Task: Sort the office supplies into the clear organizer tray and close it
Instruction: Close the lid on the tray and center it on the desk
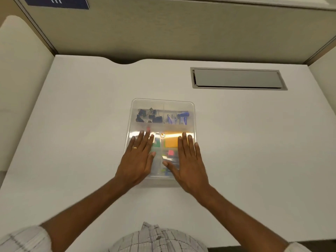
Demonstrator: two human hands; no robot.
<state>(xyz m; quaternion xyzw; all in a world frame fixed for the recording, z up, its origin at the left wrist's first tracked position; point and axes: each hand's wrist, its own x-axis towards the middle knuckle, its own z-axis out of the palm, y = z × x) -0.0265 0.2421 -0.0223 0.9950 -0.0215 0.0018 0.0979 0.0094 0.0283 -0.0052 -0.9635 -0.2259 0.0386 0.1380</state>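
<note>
Both flat on lid [163,106] (left hand [138,160], right hand [189,160]).

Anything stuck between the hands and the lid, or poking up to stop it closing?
Nothing visible. The left hand and right hand lie flat directly on the clear lid, and the binder clips and orange notes sit below it in their compartments. Whether the edges have snapped shut cannot be told.
</note>
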